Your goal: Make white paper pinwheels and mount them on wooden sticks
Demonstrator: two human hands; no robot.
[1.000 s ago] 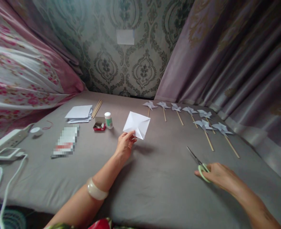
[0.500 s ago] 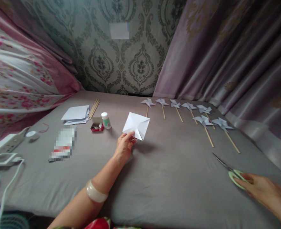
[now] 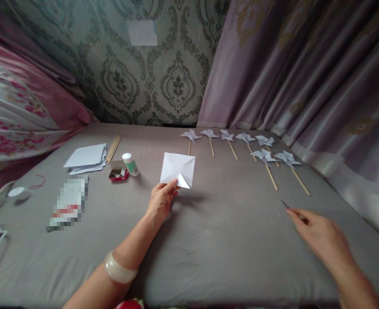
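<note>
My left hand [image 3: 161,199] pinches the lower corner of a creased white paper square [image 3: 177,169] and holds it tilted up above the grey bedsheet [image 3: 228,240]. A pale bangle [image 3: 117,268] sits on that wrist. My right hand [image 3: 319,235] rests low on the sheet at the right, with its fingers closed over the handles of a pair of scissors. Only the dark blade tip [image 3: 284,203] pokes out past the fingertips.
Several white paper pinwheels on wooden sticks [image 3: 266,156] lie in a row near the purple curtain. At the left lie a paper stack [image 3: 85,156], wooden sticks [image 3: 113,147], a red pin box [image 3: 117,174], a glue bottle [image 3: 130,164], a blurred packet [image 3: 67,204] and a tape roll [image 3: 18,192].
My right hand carried the scissors from the middle of the sheet out to the right, and now covers their handles. The view swung right. My left hand kept the paper square raised.
</note>
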